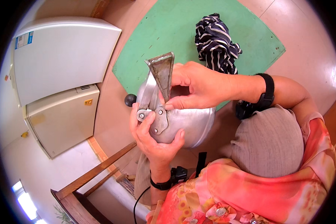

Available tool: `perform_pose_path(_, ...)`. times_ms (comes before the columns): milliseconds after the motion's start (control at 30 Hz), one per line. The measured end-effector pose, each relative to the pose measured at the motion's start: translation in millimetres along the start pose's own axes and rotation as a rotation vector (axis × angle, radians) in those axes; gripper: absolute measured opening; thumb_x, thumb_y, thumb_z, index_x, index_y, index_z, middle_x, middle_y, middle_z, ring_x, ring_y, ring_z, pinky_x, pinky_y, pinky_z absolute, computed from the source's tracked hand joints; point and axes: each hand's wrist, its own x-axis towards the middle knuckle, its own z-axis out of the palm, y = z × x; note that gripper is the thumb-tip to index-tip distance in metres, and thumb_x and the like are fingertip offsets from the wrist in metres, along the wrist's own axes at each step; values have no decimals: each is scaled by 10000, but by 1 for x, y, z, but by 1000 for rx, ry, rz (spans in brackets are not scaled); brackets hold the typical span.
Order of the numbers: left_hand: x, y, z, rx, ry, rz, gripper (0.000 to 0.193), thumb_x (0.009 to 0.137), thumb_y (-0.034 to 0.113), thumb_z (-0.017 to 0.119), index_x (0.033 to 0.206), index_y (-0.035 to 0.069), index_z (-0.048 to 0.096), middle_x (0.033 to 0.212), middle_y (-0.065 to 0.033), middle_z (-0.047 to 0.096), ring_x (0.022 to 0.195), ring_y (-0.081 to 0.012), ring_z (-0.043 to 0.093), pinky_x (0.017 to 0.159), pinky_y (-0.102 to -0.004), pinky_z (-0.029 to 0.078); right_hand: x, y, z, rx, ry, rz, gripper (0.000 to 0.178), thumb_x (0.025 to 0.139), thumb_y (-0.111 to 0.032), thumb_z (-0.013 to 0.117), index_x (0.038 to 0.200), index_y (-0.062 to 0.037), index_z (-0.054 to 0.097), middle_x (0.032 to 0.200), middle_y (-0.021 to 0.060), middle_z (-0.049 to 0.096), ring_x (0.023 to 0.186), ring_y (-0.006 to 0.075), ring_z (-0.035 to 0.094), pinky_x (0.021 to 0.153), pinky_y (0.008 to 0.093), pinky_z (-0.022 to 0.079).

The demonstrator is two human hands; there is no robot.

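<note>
Pale tiles [306, 44] spread around the green tabletop [168, 22], with daylight coming through a window at the lower left. Between your body and that tabletop was a round silver pot [194, 125], held up in both your hands; whether it also rested on something, you could not have told from this view. Your left hand [153, 140] curved against its side, fingers about the riveted bracket [160, 121] and thumb spread onto the pot wall. Your right hand [192, 87] pinched the tapered metal handle [162, 74] near its narrow lower end, thumb in front, other fingers partly hidden behind. Just left of the pot showed a black ball [130, 99]; its attachment was unclear. You wore a black strap [266, 91] on your right wrist and another on your left. A striped cloth [216, 44] lay bunched on the tabletop beyond your right forearm. Nearer you were your grey trouser leg [268, 145] and pink floral top [250, 190]. Well off to the left stood two white appliances [61, 56], with a wooden chair [97, 171] below them.
</note>
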Motion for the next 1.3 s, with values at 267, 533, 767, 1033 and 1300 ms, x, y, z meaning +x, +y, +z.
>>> perform_pose_path(267, 15, 12, 11, 91, 35, -117, 738, 644, 267, 810, 1251, 63, 442, 1394, -292, 317, 1257, -425, 381, 991, -491, 369, 2, 2, -5, 56, 114, 80, 179, 832, -155, 698, 926, -33, 607, 776, 24, 589, 672, 105, 533, 620, 242, 446)
perform_pose_path(533, 35, 18, -7, 220, -268, -114, 1010, 558, 516, 814, 1395, 123, 407, 1485, -230, 231, 1305, -446, 294, 1010, -552, 299, 5, 6, -18, -107, 265, 85, 159, 806, -141, 689, 885, -13, 640, 823, 89, 658, 740, 199, 626, 707, 300, 497)
perform_pose_path(767, 26, 14, 8, 109, -191, -103, 1016, 564, 484, 828, 1397, 101, 391, 1396, -211, 366, 1321, -443, 265, 1043, -560, 260, -1, -1, -21, -103, 250, 135, 142, 818, -124, 693, 881, -16, 626, 803, 49, 634, 721, 143, 587, 688, 278, 474)
perform_pose_path(1033, 20, 4, 7, -18, -149, -150, 998, 580, 435, 834, 1392, 74, 379, 1370, -190, 396, 1312, -440, 277, 1058, -557, 243, 1, -5, -20, 66, 151, 93, 177, 846, -146, 682, 952, -20, 616, 758, 36, 607, 685, 86, 527, 646, 246, 453)
perform_pose_path(1300, 20, 3, 7, 34, -159, -111, 1007, 577, 459, 829, 1385, 58, 379, 1377, -150, 407, 1307, -439, 286, 1056, -558, 248, 3, -6, -15, -54, 218, 211, 209, 847, -131, 678, 1005, -10, 617, 823, 55, 668, 737, 83, 569, 674, 255, 482)
